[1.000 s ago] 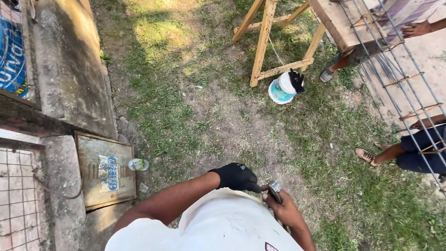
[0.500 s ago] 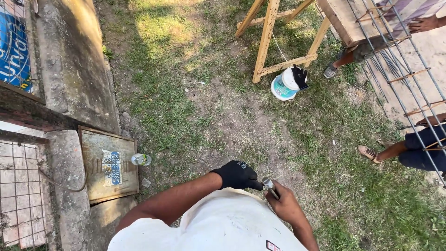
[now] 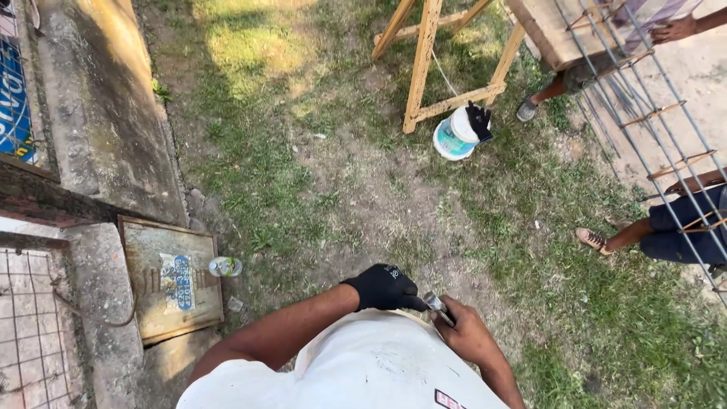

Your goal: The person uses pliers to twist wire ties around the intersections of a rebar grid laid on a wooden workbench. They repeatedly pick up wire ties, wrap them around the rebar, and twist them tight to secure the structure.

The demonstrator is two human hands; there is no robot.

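I look straight down past my white shirt at grassy ground. My left hand (image 3: 385,288) wears a black glove and is closed around one end of a small metal tool (image 3: 438,307). My bare right hand (image 3: 468,333) grips the tool's other end, so both hands meet just in front of my chest. What kind of tool it is stays unclear, since the hands cover most of it.
A white bucket (image 3: 457,132) with a black glove on its rim stands by a wooden trestle (image 3: 424,68). A rebar cage (image 3: 644,113) lies at the right, with other people's legs (image 3: 628,235) beside it. A plastic bottle (image 3: 225,266) rests by a metal hatch (image 3: 170,276) at the left.
My hands stay together on the tool, the right one shifting slightly along it. The view has drifted a little, so the ground appears lower in the frame.
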